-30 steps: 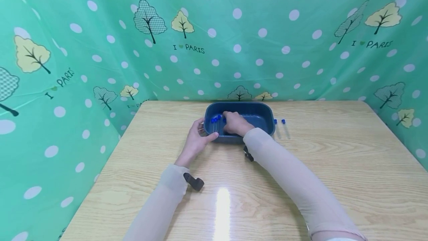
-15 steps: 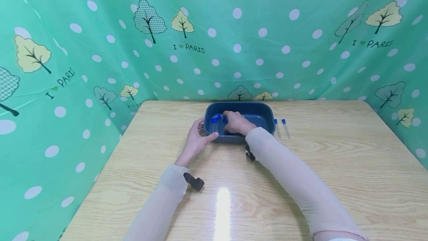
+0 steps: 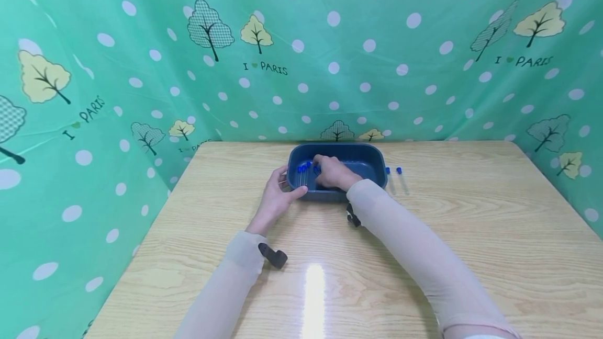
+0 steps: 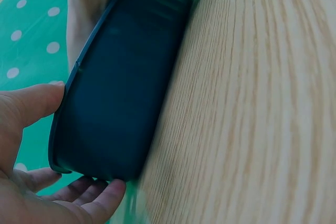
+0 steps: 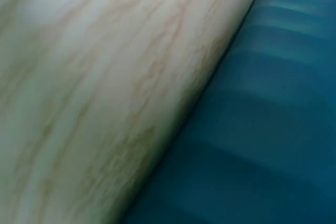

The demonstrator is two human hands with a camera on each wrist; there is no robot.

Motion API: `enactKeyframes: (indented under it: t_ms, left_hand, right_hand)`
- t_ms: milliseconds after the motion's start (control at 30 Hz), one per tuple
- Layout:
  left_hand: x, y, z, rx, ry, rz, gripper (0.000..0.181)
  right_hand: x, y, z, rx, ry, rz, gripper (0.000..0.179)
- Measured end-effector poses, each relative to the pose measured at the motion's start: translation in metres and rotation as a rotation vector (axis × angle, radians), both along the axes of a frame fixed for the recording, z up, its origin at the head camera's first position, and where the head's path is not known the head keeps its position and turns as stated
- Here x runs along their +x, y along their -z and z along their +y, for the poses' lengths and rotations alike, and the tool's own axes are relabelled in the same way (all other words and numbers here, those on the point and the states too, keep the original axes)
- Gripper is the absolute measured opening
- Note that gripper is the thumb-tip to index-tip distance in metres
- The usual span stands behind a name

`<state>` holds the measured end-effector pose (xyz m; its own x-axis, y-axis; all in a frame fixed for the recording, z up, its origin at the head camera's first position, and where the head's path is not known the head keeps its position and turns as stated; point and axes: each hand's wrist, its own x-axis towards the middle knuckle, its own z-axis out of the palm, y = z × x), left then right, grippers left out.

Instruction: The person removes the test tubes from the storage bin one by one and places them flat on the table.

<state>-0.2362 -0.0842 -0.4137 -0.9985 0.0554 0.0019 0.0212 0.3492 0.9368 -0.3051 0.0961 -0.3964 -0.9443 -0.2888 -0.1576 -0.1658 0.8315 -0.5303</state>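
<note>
A dark blue plastic basin (image 3: 372, 190) sits at the table's far side. My left hand (image 3: 277, 198) grips its left end; in the left wrist view the thumb (image 4: 39, 103) is at the rim and the fingers (image 4: 107, 200) lie along the end wall. Inside the basin, my right hand (image 3: 333, 172) pinches a blue-capped test tube (image 3: 316, 170), its lower part hidden by the fingers. Several clear test tubes (image 3: 303, 176) with blue caps lie side by side at the basin's left end. The right wrist view shows mostly the basin's outer wall (image 5: 273, 119).
Two more blue-capped test tubes (image 3: 404, 182) lie on the wooden table (image 3: 471, 213), just right of the basin. A green dotted curtain (image 3: 301, 67) hangs behind the table and along its left side.
The right forearm has shifted slightly to the right, and the blue cap at the right fingertips shows a little more. The left hand keeps its place on the basin.
</note>
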Motion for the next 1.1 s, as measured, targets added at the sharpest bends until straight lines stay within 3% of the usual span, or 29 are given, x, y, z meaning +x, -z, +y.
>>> enactKeyframes:
  t_ms: [1100]
  left_hand:
    - [-0.001,0.000,0.001,0.010,-0.014,-0.017,0.079]
  right_hand:
    - [0.011,-0.017,0.007,-0.025,-0.005,0.095,0.050]
